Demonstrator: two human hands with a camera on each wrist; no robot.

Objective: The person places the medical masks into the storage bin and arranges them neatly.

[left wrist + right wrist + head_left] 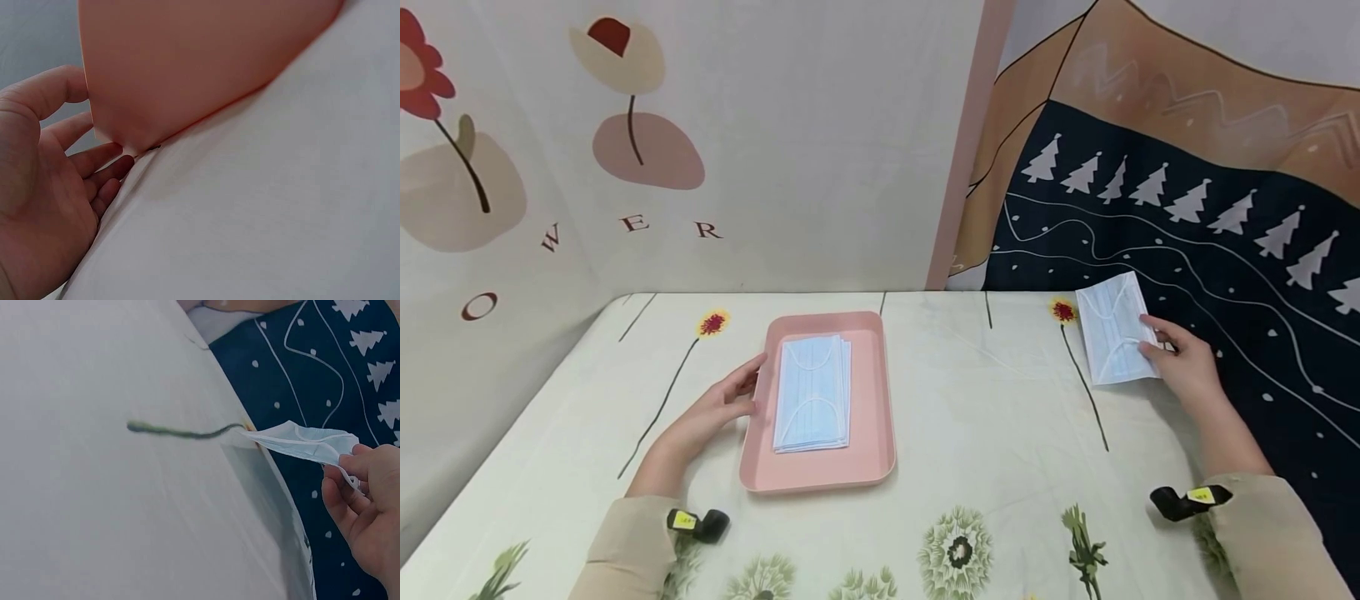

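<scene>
On the left of the table lies a pink rectangular tray (872,417) with a stack of light blue face masks (812,396) on it, white ear loops showing on the top one. My left hand (715,412) rests its loosely bent fingers against the tray's left side; in the left wrist view the fingertips (111,150) meet the outer wall (187,62). Off to the right, my right hand (1183,362) pinches the right edge of a single face mask (1108,333) between thumb and fingers. The right wrist view shows that mask (300,445) nearly edge-on, held out over the table's edge.
A flower-patterned white cloth (970,467) covers the table. Behind it hangs a pale printed curtain (820,150), and a dark cloth with white trees (1075,217) hangs at the right. Black wrist devices (700,525) sit at both sleeves.
</scene>
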